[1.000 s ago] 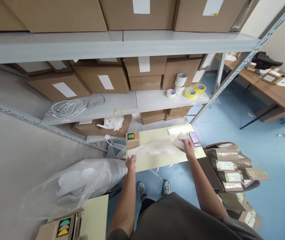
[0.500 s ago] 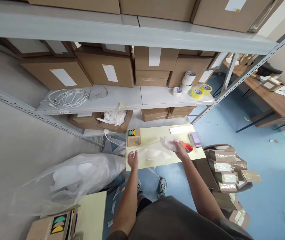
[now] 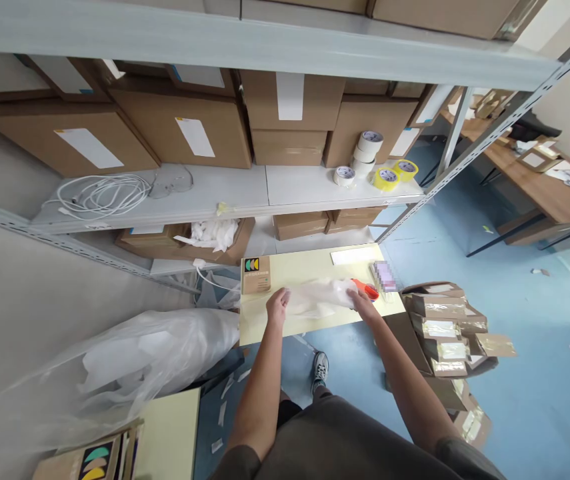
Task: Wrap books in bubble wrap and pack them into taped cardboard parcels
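A whitish translucent sheet of wrapping (image 3: 317, 297) stretches between my hands, above a pale yellow tabletop (image 3: 259, 325). My left hand (image 3: 277, 305) is closed on its left end. The right end is pinched in my right hand (image 3: 362, 301), beside a red-orange tape dispenser (image 3: 366, 289). A small brown box (image 3: 256, 275) with a coloured logo lies at the table's left. At the back right are a white strip (image 3: 355, 255) and a purple item (image 3: 385, 276), blurred out.
Metal shelves (image 3: 189, 203) beyond the table hold cardboard boxes, coiled white cable (image 3: 102, 195) and tape rolls (image 3: 363, 155). A large clear plastic bag (image 3: 165, 353) bulges at the left. Flattened cartons (image 3: 445, 330) fill a box at the right. Another yellow surface (image 3: 175, 427) is at lower left.
My left hand has moved right, away from the small box and closer to my right hand. The view has shifted a little, and one of my shoes no longer shows.
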`<state>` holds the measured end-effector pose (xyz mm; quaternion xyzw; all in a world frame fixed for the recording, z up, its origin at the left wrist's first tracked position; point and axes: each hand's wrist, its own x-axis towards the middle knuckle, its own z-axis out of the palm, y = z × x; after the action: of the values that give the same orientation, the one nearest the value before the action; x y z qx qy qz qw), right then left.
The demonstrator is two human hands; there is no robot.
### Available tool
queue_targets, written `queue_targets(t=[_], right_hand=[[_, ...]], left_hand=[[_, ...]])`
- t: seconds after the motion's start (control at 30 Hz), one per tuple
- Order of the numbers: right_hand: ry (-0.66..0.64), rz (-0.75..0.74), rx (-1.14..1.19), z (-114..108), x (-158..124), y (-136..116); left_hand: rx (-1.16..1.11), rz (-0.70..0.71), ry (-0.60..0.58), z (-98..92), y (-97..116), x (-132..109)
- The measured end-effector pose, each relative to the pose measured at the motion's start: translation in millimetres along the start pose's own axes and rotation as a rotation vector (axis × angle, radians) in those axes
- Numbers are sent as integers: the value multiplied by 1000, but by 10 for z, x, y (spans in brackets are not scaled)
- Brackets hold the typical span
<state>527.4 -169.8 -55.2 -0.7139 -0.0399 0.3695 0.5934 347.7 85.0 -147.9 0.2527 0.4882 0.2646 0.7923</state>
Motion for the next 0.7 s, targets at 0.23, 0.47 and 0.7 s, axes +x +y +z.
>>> queue_targets(t=[0.23,0.47,0.7], right_hand=[[275,-12,-558,63,647,487],[129,185,-896,174,1077,792],[8,135,-1037,-55,1162,889]], left_hand=[[130,149,71,-452,-123,-36],[839,347,433,-522,-253,-54],[1482,573,-144,-145,-596,-156]])
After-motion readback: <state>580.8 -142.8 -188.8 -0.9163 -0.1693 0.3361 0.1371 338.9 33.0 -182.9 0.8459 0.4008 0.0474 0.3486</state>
